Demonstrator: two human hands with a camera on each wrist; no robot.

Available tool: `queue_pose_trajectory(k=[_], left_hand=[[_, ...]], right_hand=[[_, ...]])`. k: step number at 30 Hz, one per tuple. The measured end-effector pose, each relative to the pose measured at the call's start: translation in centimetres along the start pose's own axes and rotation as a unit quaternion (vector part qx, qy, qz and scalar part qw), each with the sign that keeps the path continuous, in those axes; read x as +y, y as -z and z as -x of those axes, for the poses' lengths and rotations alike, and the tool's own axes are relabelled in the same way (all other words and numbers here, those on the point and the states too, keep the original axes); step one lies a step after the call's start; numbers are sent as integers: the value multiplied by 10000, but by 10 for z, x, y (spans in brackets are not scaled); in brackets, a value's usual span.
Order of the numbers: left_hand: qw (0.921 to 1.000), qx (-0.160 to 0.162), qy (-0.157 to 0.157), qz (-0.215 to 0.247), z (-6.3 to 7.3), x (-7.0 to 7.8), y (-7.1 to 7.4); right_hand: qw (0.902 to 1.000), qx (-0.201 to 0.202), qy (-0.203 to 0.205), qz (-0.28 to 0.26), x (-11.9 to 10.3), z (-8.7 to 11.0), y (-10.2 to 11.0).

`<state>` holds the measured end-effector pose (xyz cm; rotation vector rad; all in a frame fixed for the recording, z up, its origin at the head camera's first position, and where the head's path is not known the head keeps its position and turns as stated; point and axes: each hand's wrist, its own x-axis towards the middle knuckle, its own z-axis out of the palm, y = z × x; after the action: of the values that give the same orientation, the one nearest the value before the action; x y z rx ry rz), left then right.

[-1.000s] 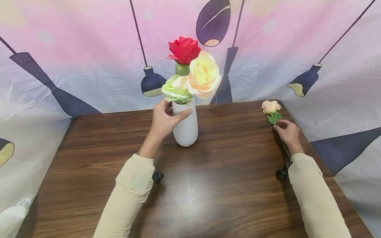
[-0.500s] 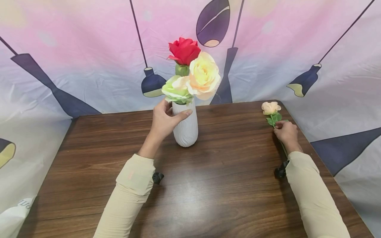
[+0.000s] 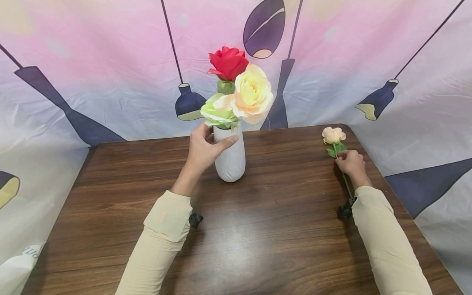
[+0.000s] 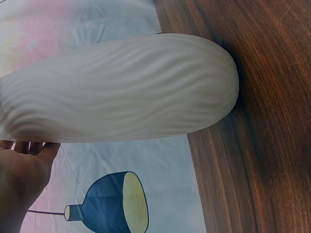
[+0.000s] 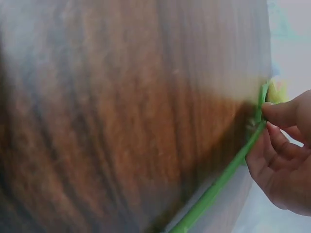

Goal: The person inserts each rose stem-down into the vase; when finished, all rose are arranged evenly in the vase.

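Observation:
A white, wavy-ribbed vase stands upright on the table, holding a red rose, a cream-yellow rose and a green-white rose. My left hand grips the vase near its neck, thumb across the front; in the left wrist view its fingers press the ribbed side. At the right, my right hand pinches the stem of a peach rose between thumb and fingers, just below the leaves. The green stem runs back under the wrist in the right wrist view.
The dark wooden table ends at a printed cloth backdrop behind and on both sides. Small black wrist cameras hang under both cuffs. A white object with lettering lies beyond the left table edge.
My right hand has shifted slightly left and nearer to me, bringing the peach rose along with it. My left hand and the vase have stayed still.

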<state>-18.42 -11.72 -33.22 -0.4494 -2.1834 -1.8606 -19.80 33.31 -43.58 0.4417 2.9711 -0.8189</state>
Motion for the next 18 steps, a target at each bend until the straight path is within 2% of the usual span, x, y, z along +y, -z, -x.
queue_pose_trajectory(k=[8,14,18], left_hand=[[10000,14,28,-11,0,1,0],[10000,10,-26,-33,0,1,0],[9999,15,-66,-81,0,1,0]], right_hand=[[9978,67,292,-595,-14,-2,-2],[9902,-104,250,-1367,-31,-3,-4],[9863,-149,379,-1598,-41,-2,-1]])
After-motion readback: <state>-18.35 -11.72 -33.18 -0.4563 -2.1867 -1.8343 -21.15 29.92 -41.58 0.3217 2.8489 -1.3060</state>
